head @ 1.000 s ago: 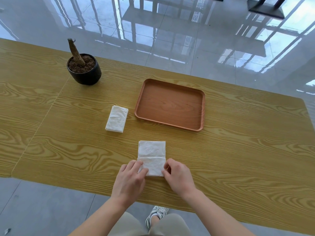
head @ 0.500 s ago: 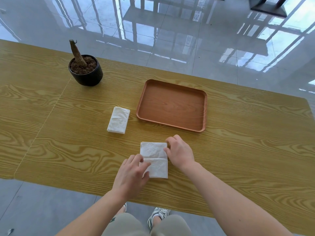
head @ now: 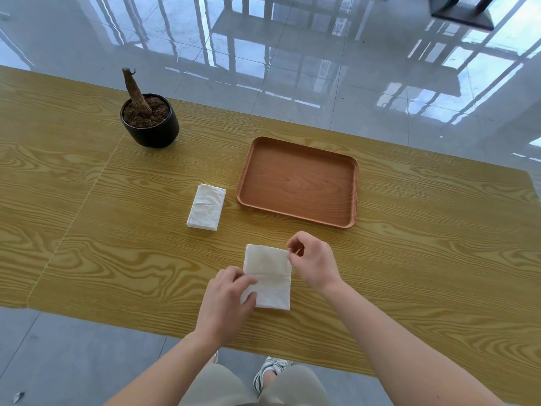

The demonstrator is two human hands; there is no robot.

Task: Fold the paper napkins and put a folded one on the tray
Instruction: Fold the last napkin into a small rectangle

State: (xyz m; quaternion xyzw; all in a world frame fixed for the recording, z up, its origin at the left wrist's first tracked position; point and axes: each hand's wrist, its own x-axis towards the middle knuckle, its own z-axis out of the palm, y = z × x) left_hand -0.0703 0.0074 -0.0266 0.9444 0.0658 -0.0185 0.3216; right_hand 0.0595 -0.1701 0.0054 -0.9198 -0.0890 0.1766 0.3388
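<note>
A white paper napkin (head: pixel 268 275) lies on the wooden table near its front edge, with a crease across its middle. My right hand (head: pixel 313 260) pinches the napkin's far right corner between thumb and forefinger. My left hand (head: pixel 227 300) presses the near left corner down with its fingertips. A second stack of white napkins (head: pixel 206 207) lies further back to the left. The brown tray (head: pixel 298 181) stands behind the napkin, to the right of that stack, with nothing on it.
A black pot (head: pixel 150 121) with soil and a bare stem stands at the back left. The table's front edge (head: pixel 292 351) runs just before my arms. Glossy tiled floor lies beyond the table.
My right hand moved from the napkin's near right corner up to its far right corner and pinched it. My left hand stayed on the near left corner.
</note>
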